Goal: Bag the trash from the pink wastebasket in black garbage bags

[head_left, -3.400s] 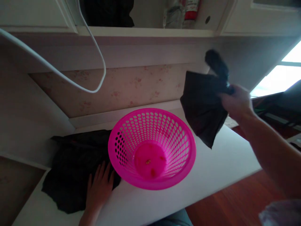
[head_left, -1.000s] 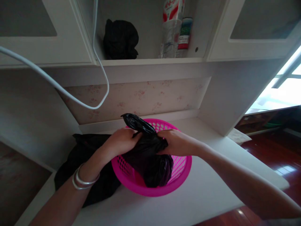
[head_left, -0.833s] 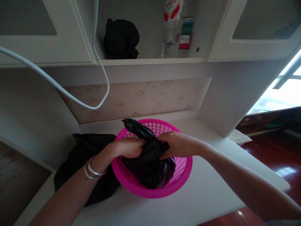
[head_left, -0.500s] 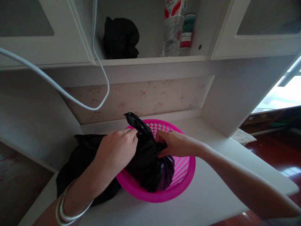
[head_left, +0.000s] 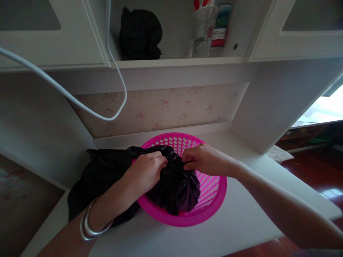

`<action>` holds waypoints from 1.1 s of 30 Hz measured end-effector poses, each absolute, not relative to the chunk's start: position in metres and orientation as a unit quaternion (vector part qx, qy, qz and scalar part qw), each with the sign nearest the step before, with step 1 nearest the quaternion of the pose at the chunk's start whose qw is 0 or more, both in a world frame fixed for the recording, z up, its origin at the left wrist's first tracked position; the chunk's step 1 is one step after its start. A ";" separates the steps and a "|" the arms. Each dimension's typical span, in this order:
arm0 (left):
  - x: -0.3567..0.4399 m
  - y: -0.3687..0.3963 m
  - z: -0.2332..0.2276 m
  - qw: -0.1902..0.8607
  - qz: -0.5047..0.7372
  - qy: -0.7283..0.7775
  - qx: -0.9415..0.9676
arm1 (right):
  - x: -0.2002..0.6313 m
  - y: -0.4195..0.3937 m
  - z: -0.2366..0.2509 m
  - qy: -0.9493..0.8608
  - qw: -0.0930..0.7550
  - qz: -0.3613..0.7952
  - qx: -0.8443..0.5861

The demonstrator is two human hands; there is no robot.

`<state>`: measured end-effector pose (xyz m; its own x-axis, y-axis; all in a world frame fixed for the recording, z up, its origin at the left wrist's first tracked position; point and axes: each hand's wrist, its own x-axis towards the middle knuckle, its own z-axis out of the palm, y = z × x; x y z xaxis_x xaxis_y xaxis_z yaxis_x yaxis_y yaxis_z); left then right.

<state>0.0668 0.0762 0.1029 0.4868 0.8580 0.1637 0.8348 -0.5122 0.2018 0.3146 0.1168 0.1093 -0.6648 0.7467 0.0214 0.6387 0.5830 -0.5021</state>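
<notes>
A bulging black plastic bag rests inside a bright pink perforated basket on the white surface. My left hand, with silver bangles on its wrist, is closed on the bag's gathered top from the left. From the right, my right hand pinches the same bag near its neck. What the bag contains is hidden. Beside the basket, partly under my left forearm, lies a larger piece of black material.
A white cable hangs in a loop at upper left. On the shelf above stand a dark bundle, clear plastic cups and a green-and-red can. White side panels flank the white desktop.
The bag's loose top, which stuck up past my left hand, now lies lower and bunched. Both hands have drawn slightly closer to the bag's neck. The camera view has shifted a little.
</notes>
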 end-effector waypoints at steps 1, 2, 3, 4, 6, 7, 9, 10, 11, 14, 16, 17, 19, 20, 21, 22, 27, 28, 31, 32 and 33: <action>0.060 0.077 0.104 0.033 0.126 0.490 0.862 | 0.321 0.117 0.110 -0.885 0.115 0.217 -0.395; 0.052 0.079 0.106 0.015 0.130 0.493 0.860 | 0.328 0.118 0.111 -0.888 0.116 0.198 -0.399; 0.043 0.082 0.108 -0.003 0.134 0.500 0.855 | 0.335 0.119 0.111 -0.889 0.119 0.179 -0.405; 0.033 0.084 0.110 -0.021 0.140 0.514 0.846 | 0.343 0.121 0.112 -0.889 0.122 0.160 -0.411; 0.016 0.087 0.111 -0.044 0.158 0.546 0.822 | 0.355 0.123 0.113 -0.888 0.125 0.135 -0.422; 0.011 0.086 0.112 -0.047 0.169 0.556 0.812 | 0.359 0.124 0.113 -0.887 0.133 0.128 -0.423; 0.009 0.082 0.111 -0.042 0.192 0.560 0.805 | 0.357 0.122 0.112 -0.891 0.162 0.128 -0.404; 0.012 0.078 0.111 -0.035 0.205 0.555 0.805 | 0.353 0.120 0.111 -0.895 0.179 0.132 -0.387; 0.016 0.074 0.112 -0.026 0.221 0.547 0.807 | 0.346 0.117 0.111 -0.900 0.191 0.135 -0.368; 0.027 0.065 0.114 -0.003 0.263 0.526 0.809 | 0.324 0.111 0.109 -0.924 0.183 0.114 -0.315; 0.025 0.064 0.115 0.001 0.277 0.534 0.799 | 0.319 0.111 0.108 -0.934 0.190 0.089 -0.291; 0.021 0.066 0.114 0.001 0.279 0.544 0.792 | 0.321 0.113 0.109 -0.933 0.206 0.082 -0.284; 0.007 0.069 0.110 0.010 0.276 0.569 0.774 | 0.335 0.117 0.108 -0.918 0.255 0.086 -0.290; -0.001 0.072 0.107 0.021 0.275 0.584 0.764 | 0.345 0.119 0.108 -0.905 0.280 0.099 -0.304; -0.008 0.074 0.105 0.036 0.272 0.598 0.753 | 0.355 0.120 0.107 -0.888 0.302 0.116 -0.327; -0.013 0.075 0.104 0.053 0.269 0.611 0.743 | 0.363 0.120 0.106 -0.869 0.320 0.134 -0.353; 0.002 0.067 0.112 0.092 0.341 0.587 0.728 | 0.368 0.106 0.106 -0.829 0.367 0.143 -0.397; 0.012 0.064 0.115 0.091 0.368 0.569 0.730 | 0.361 0.102 0.107 -0.840 0.361 0.134 -0.381; 0.044 0.057 0.119 0.047 0.364 0.502 0.783 | 0.338 0.094 0.111 -0.871 0.341 0.112 -0.335; 0.052 0.057 0.119 0.022 0.340 0.477 0.810 | 0.333 0.093 0.113 -0.876 0.339 0.108 -0.326; 0.058 0.059 0.118 -0.002 0.317 0.456 0.832 | 0.330 0.093 0.113 -0.878 0.341 0.106 -0.317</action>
<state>0.0576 0.0589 0.1180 0.3834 0.7574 0.5285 0.7602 -0.5838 0.2851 0.3297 0.0931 0.1133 -0.5660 0.6298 0.5320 0.4851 0.7762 -0.4028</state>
